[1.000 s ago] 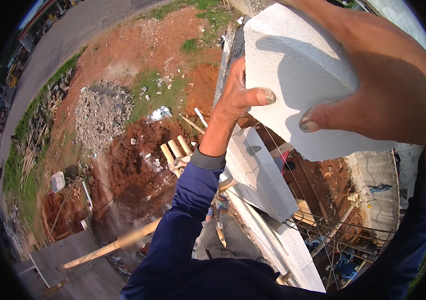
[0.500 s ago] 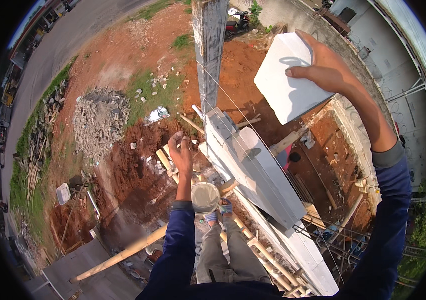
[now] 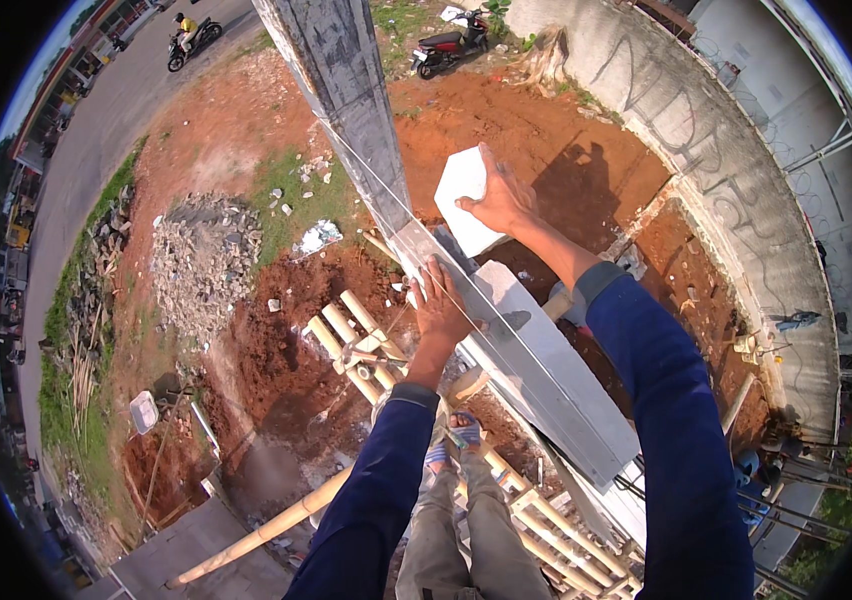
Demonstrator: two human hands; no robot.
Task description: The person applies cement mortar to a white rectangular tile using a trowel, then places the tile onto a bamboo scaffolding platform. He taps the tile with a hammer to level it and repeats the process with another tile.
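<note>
While in R grip (image 3: 506, 203), 1 blk (image 3: 460, 188)

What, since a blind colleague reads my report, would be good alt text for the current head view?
Right hand holding a white block near a tall post; left hand at a block wall. Below are bamboo poles and red soil.

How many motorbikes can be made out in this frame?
2 clearly: a ridden motorbike on the road, upper left, and a riderless motorbike near the top, left of the tree stump. Some roadside shapes are too small to tell.
</note>
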